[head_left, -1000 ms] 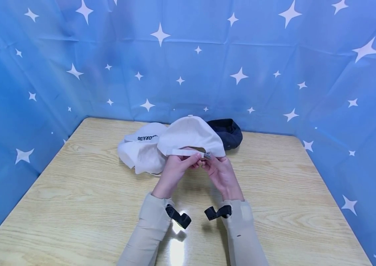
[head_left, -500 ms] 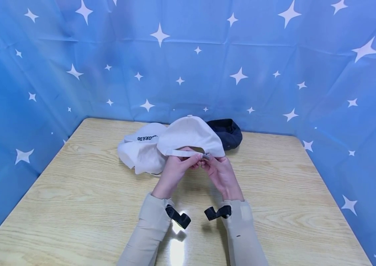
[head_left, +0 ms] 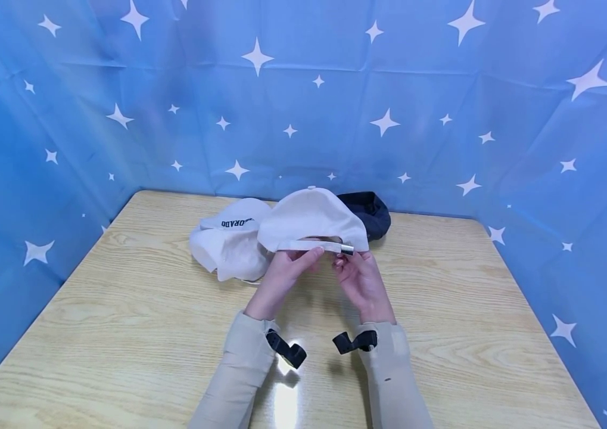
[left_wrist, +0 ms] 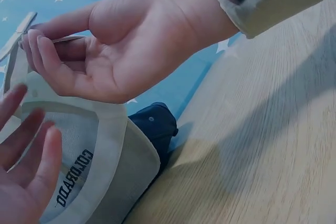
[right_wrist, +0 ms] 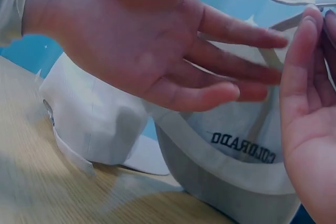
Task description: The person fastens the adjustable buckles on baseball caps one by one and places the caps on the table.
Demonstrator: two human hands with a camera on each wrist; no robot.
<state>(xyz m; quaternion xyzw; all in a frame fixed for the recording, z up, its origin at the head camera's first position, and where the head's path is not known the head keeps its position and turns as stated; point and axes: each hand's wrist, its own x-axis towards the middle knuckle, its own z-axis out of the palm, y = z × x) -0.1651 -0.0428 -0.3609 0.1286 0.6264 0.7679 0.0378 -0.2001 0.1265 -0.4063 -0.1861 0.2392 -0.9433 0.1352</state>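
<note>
A white baseball cap (head_left: 311, 214) is held up near the table's back, its rear opening and adjustable strap (head_left: 308, 245) facing me. Dark lettering (right_wrist: 243, 147) shows inside its front. My right hand (head_left: 364, 286) pinches the strap by its metal buckle (head_left: 347, 249); the left wrist view shows that right hand (left_wrist: 139, 45) with curled fingers meeting at the strap. In the head view, my left hand (head_left: 283, 275) has its thumb along the strap. From the right wrist view, this left hand (right_wrist: 152, 40) has its fingers straight and spread beneath it.
Left of the held cap, another white cap (head_left: 233, 247) with dark lettering rests on the wooden table (head_left: 121, 322). A dark navy cap (head_left: 374, 217) lies behind to the right. A blue star-patterned cloth (head_left: 303, 101) hangs around the table's back and sides.
My right hand has shifted slightly right with the buckle, away from the left thumb. The held cap has moved a little right too, and its strap lies straighter.
</note>
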